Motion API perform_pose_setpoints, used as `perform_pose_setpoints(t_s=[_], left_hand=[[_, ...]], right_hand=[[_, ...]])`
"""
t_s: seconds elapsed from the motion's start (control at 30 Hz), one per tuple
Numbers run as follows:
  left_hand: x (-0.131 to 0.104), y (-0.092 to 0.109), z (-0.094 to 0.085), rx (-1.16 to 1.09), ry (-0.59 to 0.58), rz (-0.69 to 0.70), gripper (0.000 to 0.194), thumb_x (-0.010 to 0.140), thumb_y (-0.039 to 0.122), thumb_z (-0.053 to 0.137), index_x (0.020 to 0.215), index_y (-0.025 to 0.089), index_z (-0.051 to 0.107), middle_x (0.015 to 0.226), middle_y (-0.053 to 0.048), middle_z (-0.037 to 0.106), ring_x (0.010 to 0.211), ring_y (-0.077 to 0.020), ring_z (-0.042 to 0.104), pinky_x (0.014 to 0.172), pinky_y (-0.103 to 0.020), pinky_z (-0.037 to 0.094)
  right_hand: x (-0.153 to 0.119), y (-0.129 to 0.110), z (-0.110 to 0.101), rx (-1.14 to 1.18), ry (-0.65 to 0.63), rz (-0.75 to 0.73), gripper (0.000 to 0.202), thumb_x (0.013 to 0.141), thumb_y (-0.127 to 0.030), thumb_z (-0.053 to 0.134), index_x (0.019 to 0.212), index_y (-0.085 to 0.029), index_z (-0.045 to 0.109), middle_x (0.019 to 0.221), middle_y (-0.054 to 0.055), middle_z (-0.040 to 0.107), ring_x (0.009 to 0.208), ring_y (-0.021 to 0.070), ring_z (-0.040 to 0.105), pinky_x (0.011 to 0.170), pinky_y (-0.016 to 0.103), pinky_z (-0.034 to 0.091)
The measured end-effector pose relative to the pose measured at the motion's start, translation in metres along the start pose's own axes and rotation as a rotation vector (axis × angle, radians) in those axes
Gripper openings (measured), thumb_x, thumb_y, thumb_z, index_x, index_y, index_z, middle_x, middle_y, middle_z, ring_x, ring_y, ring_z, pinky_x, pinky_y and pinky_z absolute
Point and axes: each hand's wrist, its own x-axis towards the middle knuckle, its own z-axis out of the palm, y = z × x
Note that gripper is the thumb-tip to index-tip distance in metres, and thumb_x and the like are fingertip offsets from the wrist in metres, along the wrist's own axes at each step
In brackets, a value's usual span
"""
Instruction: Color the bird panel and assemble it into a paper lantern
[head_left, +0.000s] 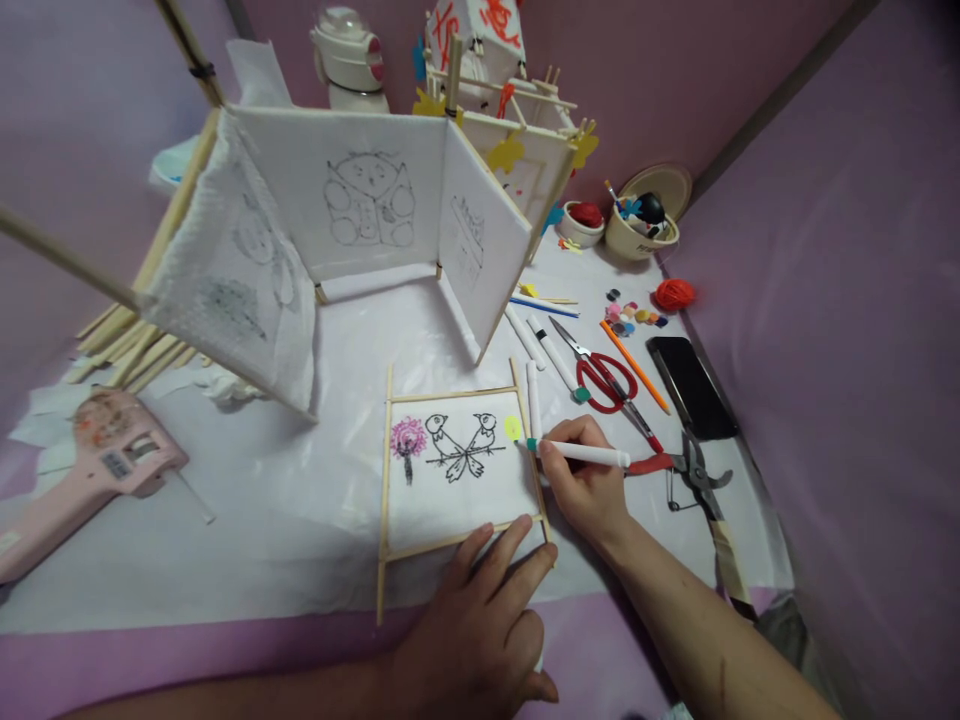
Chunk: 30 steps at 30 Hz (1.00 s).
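A small wooden-stick frame holds a white panel (450, 510) with two black birds on a branch, a pink flower tree at the left and a yellow spot at the upper right. My right hand (585, 480) is closed around a white marker (589, 453), its green tip end pointing left, by the yellow spot. My left hand (499, 610) lies with fingers spread over the frame's lower right edge, pressing on it. Behind stands a folding screen (375, 200) of white panels with pencil drawings.
A pink glue gun (124, 450) lies left beside wooden sticks. At the right are red scissors (607, 382), pliers (701, 480), a phone (691, 387), an orange pencil (634, 367), and red yarn (673, 294). Behind stand a lantern (487, 40), bowls and a white bottle (349, 60).
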Motion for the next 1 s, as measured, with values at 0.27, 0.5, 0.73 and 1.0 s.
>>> perform_pose_setpoints(t_s=[0.27,0.5,0.73,1.0], left_hand=[[0.0009,0.0002,-0.0018,-0.007,0.017,-0.004,0.046,0.088,0.062,0.061,0.082,0.016,0.063,0.149,-0.01,0.051,0.15,-0.0362,0.023,0.119,-0.057,0.016],[0.0012,0.0014,-0.0034,-0.01,-0.006,-0.018,0.044,0.084,0.06,0.067,0.084,0.016,0.067,0.148,-0.011,0.052,0.149,-0.0364,0.025,0.119,-0.057,0.018],[0.0014,0.0014,-0.0039,-0.016,-0.019,-0.021,0.042,0.086,0.058,0.067,0.084,0.016,0.064,0.149,-0.011,0.051,0.149,-0.0364,0.025,0.12,-0.057,0.017],[0.0021,0.0017,-0.0055,-0.031,-0.024,-0.034,0.043,0.086,0.059,0.066,0.084,0.016,0.063,0.15,-0.01,0.05,0.15,-0.0358,0.023,0.121,-0.056,0.016]], right_hand=[[-0.0007,0.0011,0.0001,-0.008,0.0,-0.009,0.015,0.091,-0.026,0.061,0.079,-0.021,0.052,0.065,-0.003,0.055,0.056,0.0116,0.051,0.05,0.024,0.04],[0.0,-0.0004,-0.0005,-0.023,0.016,-0.013,0.015,0.09,-0.027,0.061,0.079,-0.022,0.052,0.063,-0.003,0.055,0.055,0.0122,0.051,0.049,0.024,0.04],[-0.0006,0.0009,0.0,-0.007,0.016,-0.009,0.016,0.091,-0.029,0.061,0.079,-0.022,0.052,0.063,-0.003,0.054,0.054,0.0118,0.051,0.048,0.024,0.039],[0.0002,0.0001,-0.0003,-0.01,0.01,-0.015,0.014,0.09,-0.025,0.061,0.08,-0.021,0.052,0.064,-0.003,0.055,0.054,0.0108,0.05,0.049,0.024,0.039]])
